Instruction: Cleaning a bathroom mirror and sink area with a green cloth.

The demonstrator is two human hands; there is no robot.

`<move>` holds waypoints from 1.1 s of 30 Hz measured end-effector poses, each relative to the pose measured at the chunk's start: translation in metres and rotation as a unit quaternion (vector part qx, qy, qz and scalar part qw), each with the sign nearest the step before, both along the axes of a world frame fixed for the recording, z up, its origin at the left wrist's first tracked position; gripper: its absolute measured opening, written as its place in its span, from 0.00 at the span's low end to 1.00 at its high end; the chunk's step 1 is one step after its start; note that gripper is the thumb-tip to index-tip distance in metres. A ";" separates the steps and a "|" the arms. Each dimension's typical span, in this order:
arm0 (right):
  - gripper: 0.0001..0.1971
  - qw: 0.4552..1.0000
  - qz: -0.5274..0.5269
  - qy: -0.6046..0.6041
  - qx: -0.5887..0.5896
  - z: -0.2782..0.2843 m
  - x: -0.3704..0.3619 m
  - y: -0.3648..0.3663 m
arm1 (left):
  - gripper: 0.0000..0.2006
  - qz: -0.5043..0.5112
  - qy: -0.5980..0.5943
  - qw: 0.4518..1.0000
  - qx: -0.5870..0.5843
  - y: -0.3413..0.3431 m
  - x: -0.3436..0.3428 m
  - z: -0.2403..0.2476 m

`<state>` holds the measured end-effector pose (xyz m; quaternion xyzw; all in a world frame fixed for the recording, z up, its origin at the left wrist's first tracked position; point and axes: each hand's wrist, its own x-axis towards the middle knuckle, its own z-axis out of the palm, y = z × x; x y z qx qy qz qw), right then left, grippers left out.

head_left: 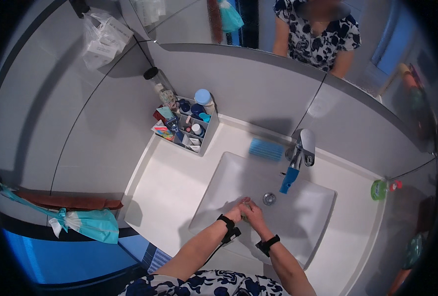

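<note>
Over the front part of the white sink (308, 212), my two hands are pressed together. My left hand (235, 212) has its fingers curled against my right hand (251, 213), which bends over it from the other side. A small greenish patch shows between the palms, but most of it is hidden and I cannot make out what it is. Just beyond my fingertips lies the round metal drain (269, 199). Farther back, the chrome faucet (306, 143) carries a blue spout extension (289, 180) that points down into the basin.
A blue ridged soap mat (266, 149) lies behind the sink. On the white counter (162, 185), a grey organizer (210, 140) at the back left holds bottles and small items, beside a dark-lidded jar (160, 85). A green bottle (378, 190) stands at right, under the mirror (258, 29).
</note>
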<state>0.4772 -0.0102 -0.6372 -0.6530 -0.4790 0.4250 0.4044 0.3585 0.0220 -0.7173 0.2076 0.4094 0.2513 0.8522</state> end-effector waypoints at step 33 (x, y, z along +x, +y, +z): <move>0.07 0.840 0.023 -0.530 -0.116 -0.042 0.076 -0.056 | 0.35 -0.098 0.274 0.952 0.090 -0.003 -0.008 0.112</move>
